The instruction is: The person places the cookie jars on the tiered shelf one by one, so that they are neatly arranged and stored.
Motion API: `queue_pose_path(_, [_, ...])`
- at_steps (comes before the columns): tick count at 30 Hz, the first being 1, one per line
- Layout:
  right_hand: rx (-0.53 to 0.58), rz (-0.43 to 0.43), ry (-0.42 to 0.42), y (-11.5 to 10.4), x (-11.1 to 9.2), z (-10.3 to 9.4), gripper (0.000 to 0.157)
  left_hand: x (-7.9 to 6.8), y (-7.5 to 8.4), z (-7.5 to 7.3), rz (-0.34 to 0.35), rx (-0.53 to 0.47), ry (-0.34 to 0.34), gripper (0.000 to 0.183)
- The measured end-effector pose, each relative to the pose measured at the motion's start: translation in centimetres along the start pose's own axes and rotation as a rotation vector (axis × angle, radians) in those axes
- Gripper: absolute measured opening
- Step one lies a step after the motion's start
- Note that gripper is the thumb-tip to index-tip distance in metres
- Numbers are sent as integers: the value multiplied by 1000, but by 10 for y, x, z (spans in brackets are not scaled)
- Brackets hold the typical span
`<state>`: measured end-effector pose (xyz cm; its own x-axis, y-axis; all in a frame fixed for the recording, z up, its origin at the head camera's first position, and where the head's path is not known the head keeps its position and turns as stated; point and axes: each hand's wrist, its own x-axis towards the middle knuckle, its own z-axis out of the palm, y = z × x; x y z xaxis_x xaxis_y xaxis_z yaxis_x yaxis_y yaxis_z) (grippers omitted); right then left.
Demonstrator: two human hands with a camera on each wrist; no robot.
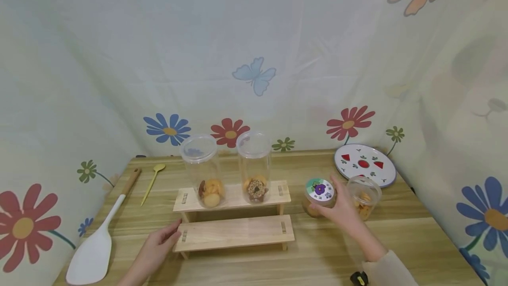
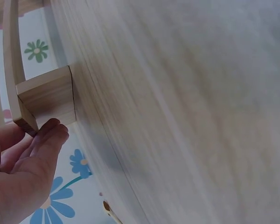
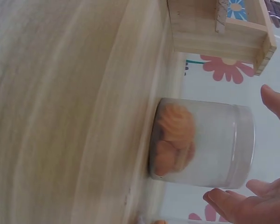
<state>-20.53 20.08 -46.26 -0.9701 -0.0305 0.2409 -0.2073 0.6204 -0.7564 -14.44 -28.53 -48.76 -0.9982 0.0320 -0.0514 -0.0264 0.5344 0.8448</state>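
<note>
My left hand holds the left end of a two-step wooden stand; in the left wrist view, the thumb and fingers pinch the board's corner. At the right, my right hand spreads around a short clear jar with cookies in its bottom. Its round lid carries a purple flower label. The right wrist view shows a gap between the thumb and the jar, with the other fingers close by its lid end. Two tall lidded cookie jars, one left and one right, stand on the upper step.
Another clear jar of snacks stands just right of my right hand. Behind it lies a white plate with a red fruit pattern. A white spatula and a small yellow spoon lie at the left. A printed curtain surrounds the table.
</note>
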Motion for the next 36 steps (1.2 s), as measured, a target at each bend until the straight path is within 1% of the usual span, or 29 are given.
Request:
queue_pose_path(5, [28,23,-23,4,1,3,111,-1,0,0,9,1,5,46])
queue_pose_path(9, [38,25,-36,7,3,4,112,0,-1,0,7,3,7,46])
queue_pose_path(14, [30,25,-49,11,8,5,112,-1,0,-1,-1,9,12,45])
queue_pose_path(17, [17,39,-58,13,9,5,112,-1,1,0,12,14,16,45])
queue_pose_path(21, [0,43,-70,18,10,6,109,-1,4,0,18,20,21,44])
queue_pose_path(27, [-9,31,-78,23,9,8,104,-4,5,0,4,13,15,42])
queue_pose_path(33, [29,16,-72,26,10,5,99,-1,3,0,31,18,25,43])
queue_pose_path(36, [18,17,-72,26,10,5,99,0,2,1,36,19,35,42])
